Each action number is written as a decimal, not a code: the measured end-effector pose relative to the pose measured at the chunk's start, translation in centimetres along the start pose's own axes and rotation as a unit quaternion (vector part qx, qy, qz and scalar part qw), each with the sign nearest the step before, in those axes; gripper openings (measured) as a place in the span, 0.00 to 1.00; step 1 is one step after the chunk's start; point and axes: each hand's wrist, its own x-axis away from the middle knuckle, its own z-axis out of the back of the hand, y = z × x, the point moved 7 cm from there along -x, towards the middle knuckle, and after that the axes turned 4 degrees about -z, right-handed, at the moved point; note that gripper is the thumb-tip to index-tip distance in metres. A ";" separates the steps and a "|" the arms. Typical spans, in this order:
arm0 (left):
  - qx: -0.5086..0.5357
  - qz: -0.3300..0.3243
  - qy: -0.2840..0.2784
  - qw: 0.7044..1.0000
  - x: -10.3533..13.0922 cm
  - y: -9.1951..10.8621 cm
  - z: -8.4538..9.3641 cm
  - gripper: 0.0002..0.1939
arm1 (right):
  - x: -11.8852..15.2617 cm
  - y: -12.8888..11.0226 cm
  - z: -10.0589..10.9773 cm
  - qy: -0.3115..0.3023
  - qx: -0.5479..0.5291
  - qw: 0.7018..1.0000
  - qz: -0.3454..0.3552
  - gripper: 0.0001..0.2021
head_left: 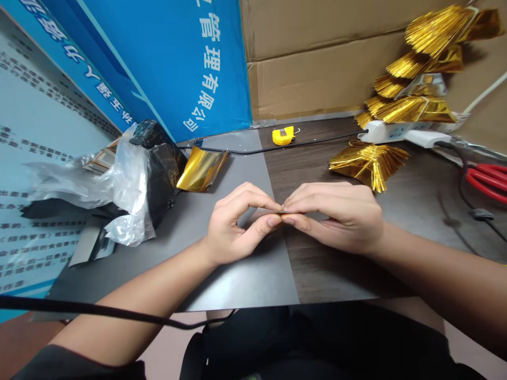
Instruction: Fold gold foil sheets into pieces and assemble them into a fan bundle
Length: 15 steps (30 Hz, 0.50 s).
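Observation:
My left hand (243,224) and my right hand (336,216) meet over the table (245,285), thumbs below and fingers above. Between the fingertips of both hands is a thin, flat piece (282,212), seen edge-on and mostly hidden by the fingers. Its material is hard to tell. A stack of gold foil sheets (201,169) lies to the left, beyond my left hand. Past my right hand sits a pleated gold foil bundle (370,162), tied at its middle.
A yellow tape measure (282,135) lies near the cardboard wall (309,79). At the left are crumpled plastic bags (134,184). More gold foil fans (415,108) stand by a white power strip (390,132). Red-handled scissors (489,181) are far right. A black cable (119,312) crosses my left forearm.

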 end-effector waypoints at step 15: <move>-0.011 0.006 0.008 1.000 0.1 0.4 0.1 0.05 | 0.0 -0.1 -0.1 -0.004 -0.003 1.000 -0.001 0.04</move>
